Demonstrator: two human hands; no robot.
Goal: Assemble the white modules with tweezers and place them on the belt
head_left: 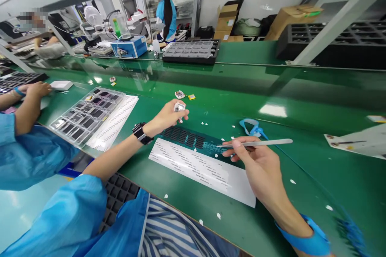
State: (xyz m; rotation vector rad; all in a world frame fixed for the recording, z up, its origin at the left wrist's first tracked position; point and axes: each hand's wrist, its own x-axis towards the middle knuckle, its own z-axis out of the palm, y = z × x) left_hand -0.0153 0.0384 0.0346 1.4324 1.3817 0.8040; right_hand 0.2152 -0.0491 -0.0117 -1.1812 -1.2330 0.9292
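My left hand (169,117), with a black watch on its wrist, pinches a small white square part (179,107) above the green bench. My right hand (256,164), wearing a blue wrist strap, grips metal tweezers (259,143) whose tips point left over a sticker sheet (200,166) of small dark pads. Two more small parts (179,94) and a yellow piece (191,96) lie on the belt just beyond my left hand.
A clear tray (86,114) of dark parts and a white sheet lie to the left, next to a co-worker's arm (28,106). Black trays (191,51), a blue box (129,47) and cartons stand at the back. White paper bits dot the bench.
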